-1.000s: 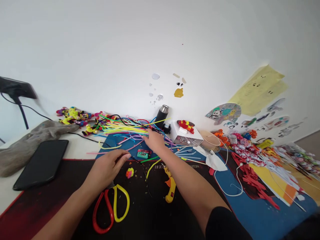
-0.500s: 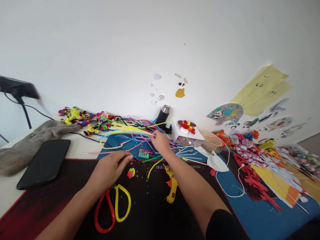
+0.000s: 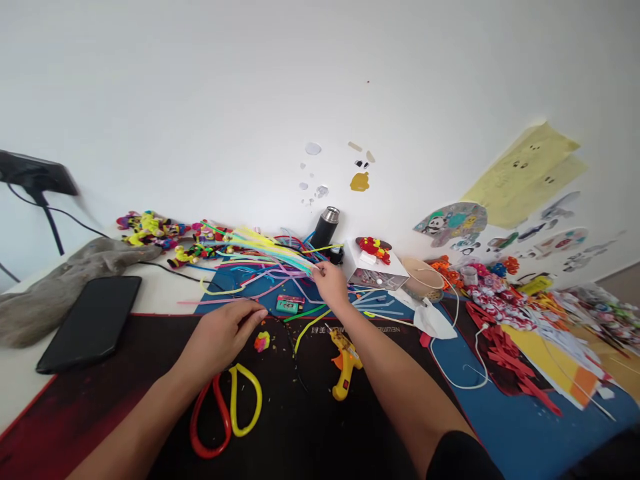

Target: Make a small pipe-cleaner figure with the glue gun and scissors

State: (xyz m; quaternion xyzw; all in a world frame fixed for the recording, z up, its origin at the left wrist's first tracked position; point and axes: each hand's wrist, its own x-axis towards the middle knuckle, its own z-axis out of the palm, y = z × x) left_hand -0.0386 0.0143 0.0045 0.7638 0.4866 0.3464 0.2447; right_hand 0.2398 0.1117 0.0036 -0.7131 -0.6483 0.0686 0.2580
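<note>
At the back of the mat, my right hand point(image 3: 330, 283) pinches the ends of several pale, yellow and turquoise pipe cleaners point(image 3: 280, 252). The loose pile of coloured pipe cleaners point(image 3: 250, 270) spreads out beneath and to the left. My left hand point(image 3: 225, 333) hovers over the dark mat with thumb and fingertips pressed together; anything between them is too small to make out. Just below it lie scissors with a red and a yellow handle point(image 3: 245, 400), their blades hidden. A small pink and yellow fuzzy piece point(image 3: 262, 341) sits beside the left fingertips.
A yellow glue gun point(image 3: 345, 367) lies by my right forearm. Behind are a small teal and pink box point(image 3: 290, 305), a black thermos point(image 3: 325, 227) and a white box point(image 3: 375, 270). A black phone point(image 3: 90, 323) lies left; fuzzy figures point(image 3: 155, 229) and red strips point(image 3: 505, 360) flank the pile.
My right hand has shifted slightly right, drawing the ends of the pipe cleaners with it. The left hand stays almost where it was.
</note>
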